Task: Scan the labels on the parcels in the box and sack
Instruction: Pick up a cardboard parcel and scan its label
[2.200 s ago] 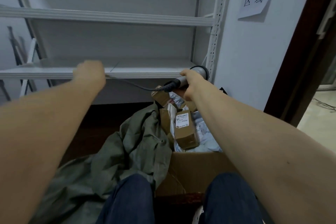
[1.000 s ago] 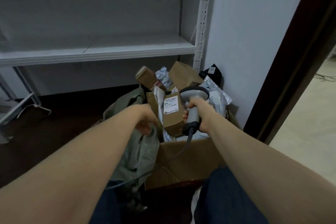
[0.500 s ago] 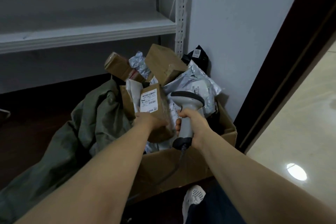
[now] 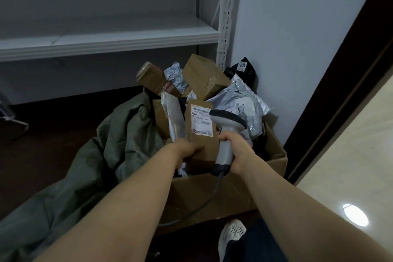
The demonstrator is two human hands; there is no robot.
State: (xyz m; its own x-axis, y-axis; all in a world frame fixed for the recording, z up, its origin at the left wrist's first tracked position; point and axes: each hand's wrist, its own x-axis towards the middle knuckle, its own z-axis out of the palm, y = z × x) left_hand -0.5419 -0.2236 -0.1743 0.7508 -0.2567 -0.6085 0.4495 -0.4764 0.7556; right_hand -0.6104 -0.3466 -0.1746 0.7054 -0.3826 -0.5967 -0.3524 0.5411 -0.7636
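Observation:
An open cardboard box [image 4: 214, 195] on the floor is heaped with parcels. My left hand [image 4: 187, 148] grips the lower end of a small brown parcel [image 4: 196, 144], held upright with its white label [image 4: 202, 120] facing me. My right hand [image 4: 238, 151] holds a grey corded handheld scanner [image 4: 225, 132] by its handle, its head right beside the label's right edge. A green sack [image 4: 110, 151] lies crumpled against the box's left side. Brown cartons [image 4: 204, 76], a white mailer [image 4: 174, 119] and silver mailers [image 4: 242, 104] fill the rest of the box.
A white metal shelf [image 4: 106, 42] runs above and behind the box, its upright post [image 4: 225, 17] by the pale wall [image 4: 297, 27]. A dark door frame [image 4: 340, 83] stands at right, with light floor beyond. My white shoe [image 4: 231, 236] is below the box.
My hands came down from the shelf to the box. My left hand took hold of the brown parcel, and the scanner head moved up next to its label.

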